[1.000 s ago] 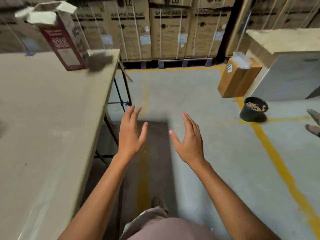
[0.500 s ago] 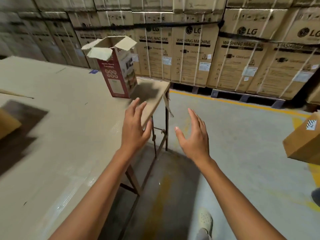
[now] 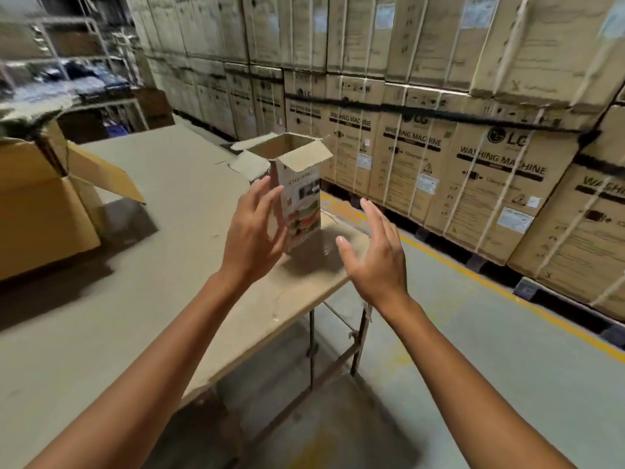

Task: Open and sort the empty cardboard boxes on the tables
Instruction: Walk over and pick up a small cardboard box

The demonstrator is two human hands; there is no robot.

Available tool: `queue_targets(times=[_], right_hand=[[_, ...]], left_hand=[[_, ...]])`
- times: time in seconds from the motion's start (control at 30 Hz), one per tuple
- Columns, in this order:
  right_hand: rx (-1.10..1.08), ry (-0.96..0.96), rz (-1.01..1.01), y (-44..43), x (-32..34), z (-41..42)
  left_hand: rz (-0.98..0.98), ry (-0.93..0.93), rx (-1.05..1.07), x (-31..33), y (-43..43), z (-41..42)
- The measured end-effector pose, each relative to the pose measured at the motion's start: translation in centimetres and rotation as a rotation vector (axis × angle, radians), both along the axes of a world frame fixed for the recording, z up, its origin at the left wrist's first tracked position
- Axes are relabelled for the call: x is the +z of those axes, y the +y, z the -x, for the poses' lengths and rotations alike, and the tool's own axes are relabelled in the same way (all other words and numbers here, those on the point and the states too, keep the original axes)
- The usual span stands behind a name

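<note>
A tall printed cardboard box (image 3: 301, 204) stands upright near the far corner of the table (image 3: 142, 299), its top flaps spread open and its inside showing nothing. My left hand (image 3: 252, 235) is raised just in front of the box's left side, fingers straight and spread, holding nothing; whether it touches the box I cannot tell. To the right of the box my right hand (image 3: 375, 255) hovers with open fingers, a gap between it and the box.
A large plain brown box (image 3: 44, 211) with a flap open sits at the table's left. Stacked washing-machine cartons (image 3: 473, 164) on pallets line the far wall. A yellow floor line (image 3: 507, 299) runs along them. Metal shelving (image 3: 67, 62) stands at back left.
The view has swung left and upward toward the table. Both hands have closed in on the printed box, from well short of it to either side of it.
</note>
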State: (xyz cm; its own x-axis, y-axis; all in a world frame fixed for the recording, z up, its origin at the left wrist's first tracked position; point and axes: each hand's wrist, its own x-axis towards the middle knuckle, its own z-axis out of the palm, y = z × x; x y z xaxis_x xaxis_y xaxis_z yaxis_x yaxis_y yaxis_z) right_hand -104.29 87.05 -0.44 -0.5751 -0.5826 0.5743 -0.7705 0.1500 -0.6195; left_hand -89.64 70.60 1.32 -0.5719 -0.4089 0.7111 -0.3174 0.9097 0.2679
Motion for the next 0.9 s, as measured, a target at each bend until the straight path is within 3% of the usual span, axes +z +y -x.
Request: queue_targets(times=[0.27, 0.47, 0.7, 0.8, 0.9], right_hand=[[0.178, 0.118, -0.041, -11.3, 3.8, 7.3], [0.216, 0.238, -0.101, -20.7, 6.3, 12.5], [0.335, 0.143, -0.350, -30.6, 5.9, 17.8], [0.363, 0.135, -0.340, -32.6, 3.2, 19.2], [0.379, 0.132, -0.260, -34.1, 2.1, 20.4]], left_hand=[[0.113, -0.036, 0.102, 5.5, -9.4, 7.0], [-0.189, 0.043, 0.120, 9.7, -19.2, 13.7], [-0.398, -0.392, 0.100, 9.5, -30.7, 21.1], [-0.483, -0.557, 0.135, 7.0, -32.8, 22.4], [-0.464, -0.593, 0.256, 5.1, -34.5, 22.7]])
